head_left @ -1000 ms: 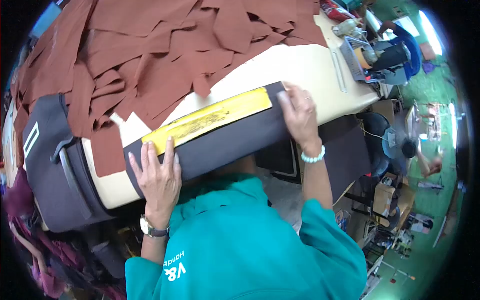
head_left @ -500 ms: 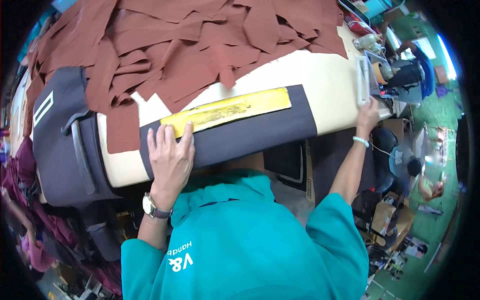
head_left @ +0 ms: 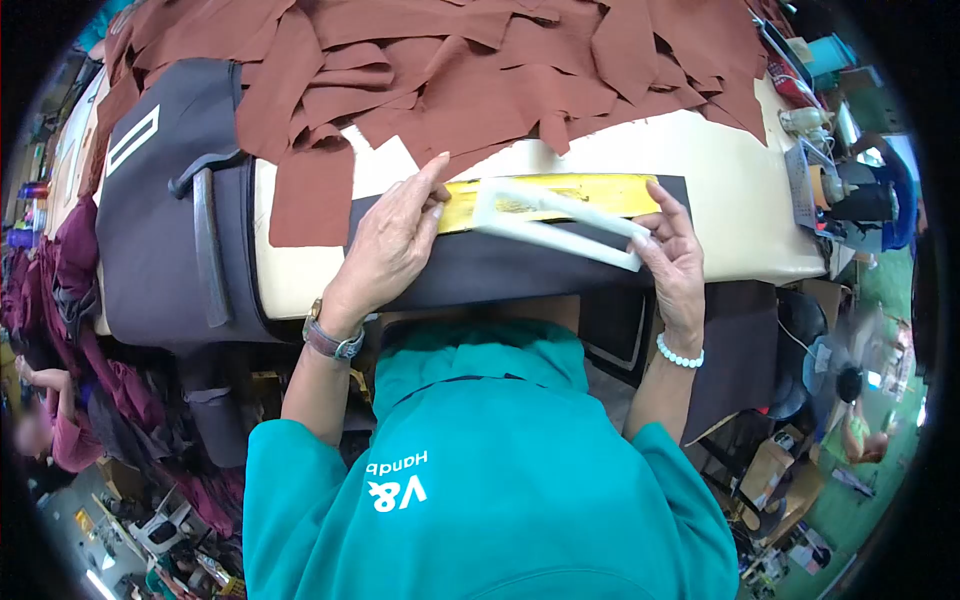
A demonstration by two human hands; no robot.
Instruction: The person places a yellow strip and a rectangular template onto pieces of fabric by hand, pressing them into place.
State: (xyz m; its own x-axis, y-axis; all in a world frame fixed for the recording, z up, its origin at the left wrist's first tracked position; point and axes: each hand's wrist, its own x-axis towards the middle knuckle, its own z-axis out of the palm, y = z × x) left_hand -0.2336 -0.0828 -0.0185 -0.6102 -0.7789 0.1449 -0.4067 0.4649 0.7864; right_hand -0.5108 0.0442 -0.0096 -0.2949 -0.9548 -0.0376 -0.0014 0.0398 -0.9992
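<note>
My right hand (head_left: 675,262) pinches one end of a white rectangular frame (head_left: 565,238), which slants over a yellow strip (head_left: 600,190) with dark smudges. The strip lies along the upper part of a dark fabric piece (head_left: 500,272) at the table's near edge. At the strip's left end rests my left hand (head_left: 392,240), its fingers stretched out and touching that end. It wears a watch; a bead bracelet is on my right wrist.
Reddish-brown fabric pieces (head_left: 480,90) are heaped across the back of the cream tabletop (head_left: 740,220). A hammer (head_left: 207,240) lies on dark fabric (head_left: 150,250) at the left. A basket (head_left: 805,185) stands right, and another person's arm (head_left: 50,385) shows far left.
My right hand has brought the white frame from the table's right end leftward over the yellow strip. My left hand has shifted from lying on the strip to its left end.
</note>
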